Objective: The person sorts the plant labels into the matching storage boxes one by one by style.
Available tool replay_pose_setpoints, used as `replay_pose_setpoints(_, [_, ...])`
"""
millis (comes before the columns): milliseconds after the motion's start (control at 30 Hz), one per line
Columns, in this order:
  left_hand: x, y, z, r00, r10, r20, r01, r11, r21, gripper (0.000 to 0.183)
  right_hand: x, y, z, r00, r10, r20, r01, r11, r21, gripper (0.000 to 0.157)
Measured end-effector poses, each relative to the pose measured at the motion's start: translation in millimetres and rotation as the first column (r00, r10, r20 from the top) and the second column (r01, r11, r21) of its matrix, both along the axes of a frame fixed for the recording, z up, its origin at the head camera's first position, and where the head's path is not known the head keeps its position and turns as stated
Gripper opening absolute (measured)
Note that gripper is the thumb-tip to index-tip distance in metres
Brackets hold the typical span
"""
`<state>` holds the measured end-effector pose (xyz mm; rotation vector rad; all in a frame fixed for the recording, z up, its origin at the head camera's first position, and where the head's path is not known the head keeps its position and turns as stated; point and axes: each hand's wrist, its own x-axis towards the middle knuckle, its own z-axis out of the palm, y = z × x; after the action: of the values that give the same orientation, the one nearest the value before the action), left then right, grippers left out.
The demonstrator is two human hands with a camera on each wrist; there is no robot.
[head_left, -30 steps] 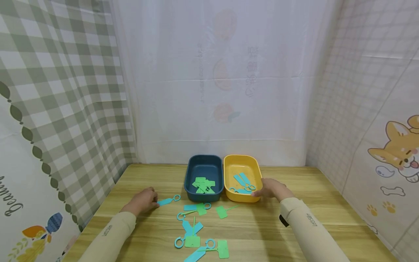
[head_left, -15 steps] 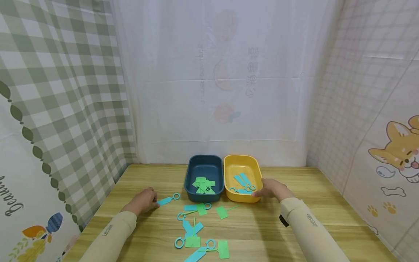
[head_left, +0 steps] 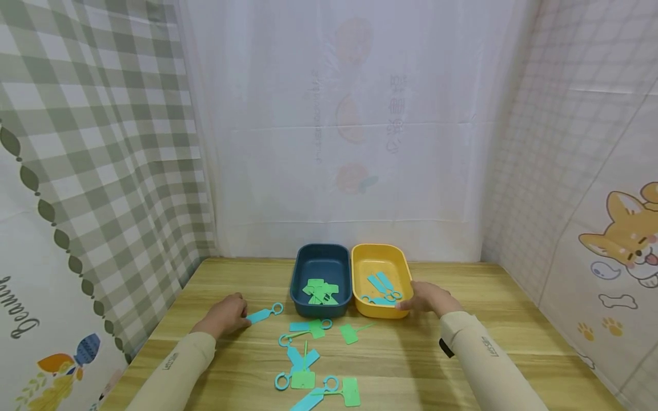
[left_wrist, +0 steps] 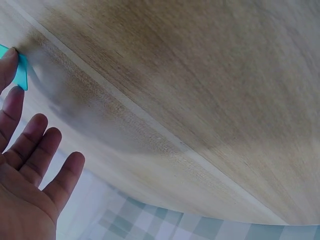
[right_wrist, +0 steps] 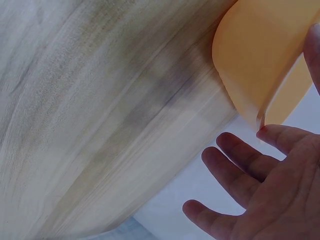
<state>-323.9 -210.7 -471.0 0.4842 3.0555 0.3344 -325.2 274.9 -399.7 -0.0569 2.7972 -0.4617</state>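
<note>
At the left, my left hand [head_left: 226, 315] pinches the near end of a flat blue plastic tag with a ring [head_left: 263, 314] that lies on the table. In the left wrist view, the thumb overlaps the corner of this blue tag [left_wrist: 22, 74], the index fingertip is at its edge, and the other fingers are spread. My right hand [head_left: 426, 297] rests at the near right corner of a yellow bin [head_left: 382, 310]. The right wrist view has its thumb and index fingertip touching the rim of the bin [right_wrist: 260, 55], other fingers extended off it. Several blue ring tags [head_left: 377, 282] lie inside.
A dark blue bin [head_left: 321, 310] holding several green tags [head_left: 316, 285] stands left of the yellow one. Loose green tags [head_left: 351, 391] with thin stems and blue ring tags [head_left: 308, 399] overlap on the wooden table [head_left: 247, 371]. Curtains [head_left: 339, 142] surround the table's back and sides.
</note>
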Motion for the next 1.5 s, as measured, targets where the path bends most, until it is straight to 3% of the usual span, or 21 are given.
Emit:
replay_pose_setpoints(367, [-2.2, 0.1, -2.7, 0.999, 0.035, -0.014, -0.034, 0.998, 0.053, 0.032, -3.1, 0.9, -0.2, 1.000, 0.021, -0.008, -0.021, 1.000, -0.002, 0.080])
replay_pose_setpoints(600, [-2.9, 3.2, -1.1, 0.999, -0.005, -0.043, 0.007, 1.000, 0.028, 0.027, -3.6, 1.8, -1.4, 1.000, 0.017, -0.010, -0.017, 1.000, -0.011, 0.079])
replay_pose_setpoints(1267, [-4.2, 3.7, -1.4, 1.000, -0.003, -0.021, 0.004, 0.999, 0.045, 0.032, -2.4, 2.2, -1.6, 1.000, 0.000, -0.002, 0.000, 1.000, -0.002, 0.083])
replay_pose_setpoints(1500, [-3.9, 0.6, 3.1, 0.995, -0.041, -0.090, 0.044, 0.999, 0.029, 0.027, -3.4, 1.6, -2.2, 1.000, 0.008, -0.003, -0.008, 1.000, 0.003, 0.080])
